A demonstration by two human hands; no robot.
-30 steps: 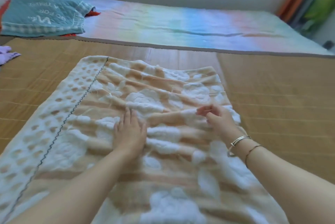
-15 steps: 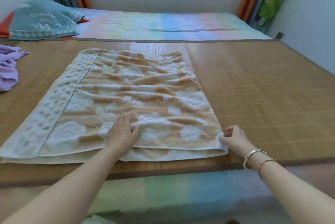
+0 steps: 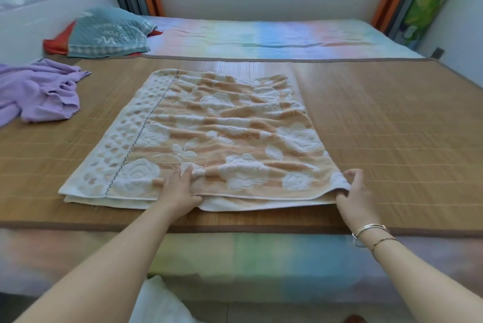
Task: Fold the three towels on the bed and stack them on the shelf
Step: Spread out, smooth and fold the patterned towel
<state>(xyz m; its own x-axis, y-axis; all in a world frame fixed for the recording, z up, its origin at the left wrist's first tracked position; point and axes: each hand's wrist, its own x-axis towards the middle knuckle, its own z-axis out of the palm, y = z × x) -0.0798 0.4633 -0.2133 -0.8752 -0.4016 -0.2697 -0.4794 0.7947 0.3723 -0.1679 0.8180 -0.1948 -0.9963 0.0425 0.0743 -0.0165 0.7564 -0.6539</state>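
At the far left a purple towel [image 3: 39,90] lies crumpled on the bamboo mat [image 3: 392,118] that covers the bed. Behind it, near the wall, is a teal pillow [image 3: 109,32] with white letters seen upside down; I can read "GO FOR", the rest is not clear. In the middle of the mat lies the peach and white towel [image 3: 209,137] with a rose pattern, folded in two layers, its near edge close to the mat's border. The left hand [image 3: 180,189] rests flat on this near edge, the fingers straight and pressed together. The right hand [image 3: 355,192] pinches the near right corner of the towel between thumb and curled fingers. On the right wrist are thin bracelets [image 3: 371,231].
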